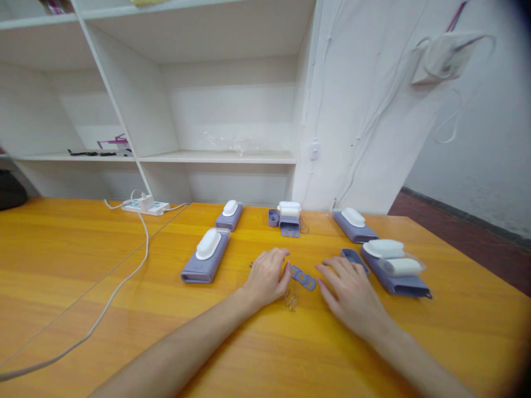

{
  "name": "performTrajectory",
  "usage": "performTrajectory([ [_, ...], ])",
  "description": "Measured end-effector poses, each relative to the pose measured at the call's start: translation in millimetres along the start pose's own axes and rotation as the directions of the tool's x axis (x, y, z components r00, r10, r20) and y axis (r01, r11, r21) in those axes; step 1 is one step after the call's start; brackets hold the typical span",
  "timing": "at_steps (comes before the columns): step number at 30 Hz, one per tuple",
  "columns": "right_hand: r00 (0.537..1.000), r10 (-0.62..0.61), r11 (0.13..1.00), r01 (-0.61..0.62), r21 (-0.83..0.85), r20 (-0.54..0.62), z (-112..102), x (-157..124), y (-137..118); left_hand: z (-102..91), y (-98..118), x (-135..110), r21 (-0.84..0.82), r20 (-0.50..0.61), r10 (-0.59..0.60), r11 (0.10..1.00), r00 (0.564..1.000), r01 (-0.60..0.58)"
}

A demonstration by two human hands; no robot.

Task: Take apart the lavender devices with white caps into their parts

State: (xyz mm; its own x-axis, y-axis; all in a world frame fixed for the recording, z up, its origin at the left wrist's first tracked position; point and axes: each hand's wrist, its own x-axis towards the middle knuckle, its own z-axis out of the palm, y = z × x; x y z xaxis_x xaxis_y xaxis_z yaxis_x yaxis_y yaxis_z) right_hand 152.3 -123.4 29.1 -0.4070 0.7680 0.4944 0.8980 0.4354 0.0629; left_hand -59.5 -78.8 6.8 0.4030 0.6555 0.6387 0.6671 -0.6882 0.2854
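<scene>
My left hand [265, 276] rests palm down on the orange table [83, 265], fingers loosely curled, holding nothing. Its fingertips almost touch a small flat lavender plate with holes [303, 277]. My right hand [350, 293] lies flat with fingers stretched out, just right of that plate and beside a small lavender tray piece [354, 258]. A thin metal spring [291, 300] lies on the table between my wrists.
Lavender holders with white caps stand around: one at the left [206, 255], one behind it [229, 215], a partly opened one at centre back [289, 217], two at the right [354, 224] [396, 270]. A white power strip [145, 206] and its cable lie at the left. White shelves stand behind.
</scene>
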Motion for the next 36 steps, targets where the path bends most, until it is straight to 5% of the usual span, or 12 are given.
performTrajectory([
  [5, 0.988, -0.143, 0.935, 0.114, 0.337, 0.062, -6, -4, -39, -0.4, 2, 2, -0.03, -0.011, -0.023, 0.999, 1.0, 0.023],
  [15, 0.999, -0.047, 0.956, 0.041, 0.289, 0.014, 13, -4, -57, -4.4, 3, 2, -0.069, -0.003, -0.002, 0.998, 1.0, 0.002],
  [21, 0.984, -0.042, 0.988, 0.066, 0.138, -0.171, 2, -7, -32, -5.0, 0, -1, -0.045, -0.148, 0.073, 0.996, 0.986, -0.08],
  [24, 0.969, 0.019, 0.999, -0.025, -0.019, -0.245, -9, -4, -8, -4.7, -1, -2, -0.038, -0.209, 0.087, 0.995, 0.974, -0.097],
  [30, 0.954, 0.236, 0.831, -0.298, -0.47, -0.188, -31, -6, 33, -3.2, -1, 0, -0.053, -0.176, 0.086, 0.994, 0.981, -0.097],
  [36, 0.949, 0.286, 0.749, -0.308, -0.587, -0.133, -32, -13, 44, -1.8, -2, -1, -0.057, -0.153, 0.078, 0.994, 0.985, -0.088],
])
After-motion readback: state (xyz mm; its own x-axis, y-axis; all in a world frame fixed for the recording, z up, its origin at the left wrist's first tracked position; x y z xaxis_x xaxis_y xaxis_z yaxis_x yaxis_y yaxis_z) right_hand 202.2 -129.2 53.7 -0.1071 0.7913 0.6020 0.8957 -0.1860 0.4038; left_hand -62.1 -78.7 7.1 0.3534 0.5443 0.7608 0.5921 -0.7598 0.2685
